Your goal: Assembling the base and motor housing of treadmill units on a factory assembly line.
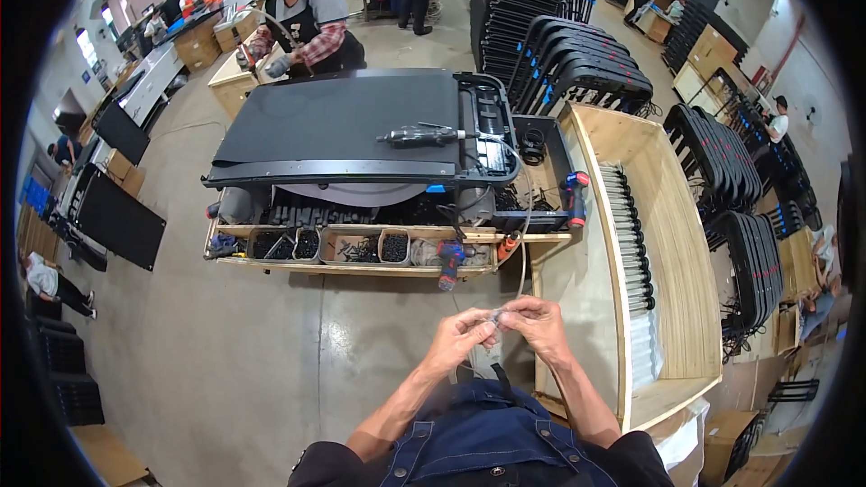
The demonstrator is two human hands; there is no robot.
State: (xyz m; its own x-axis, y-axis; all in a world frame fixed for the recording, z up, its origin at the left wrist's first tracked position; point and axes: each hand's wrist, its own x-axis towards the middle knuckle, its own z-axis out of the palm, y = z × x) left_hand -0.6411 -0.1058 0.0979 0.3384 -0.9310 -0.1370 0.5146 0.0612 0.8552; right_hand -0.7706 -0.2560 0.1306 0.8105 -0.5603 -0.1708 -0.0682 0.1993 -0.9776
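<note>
A small pale piece, seemingly see-through, is held up between the left hand and the right hand, in front of a dark blue apron; it is met from one side by each hand, so that neither can be called nearer; both grips are closed in a pinch, thumbs against fingers, though how firmly the piece is held by either cannot be told; its long axis cannot be read, most of it being covered by fingertips; the short span between the two pinches is judged the relation on which its handling turns; beyond the hands, a grey hose is seen curving down from near an air tool laid on a black panel; a wooden crate is set to the right.
</note>
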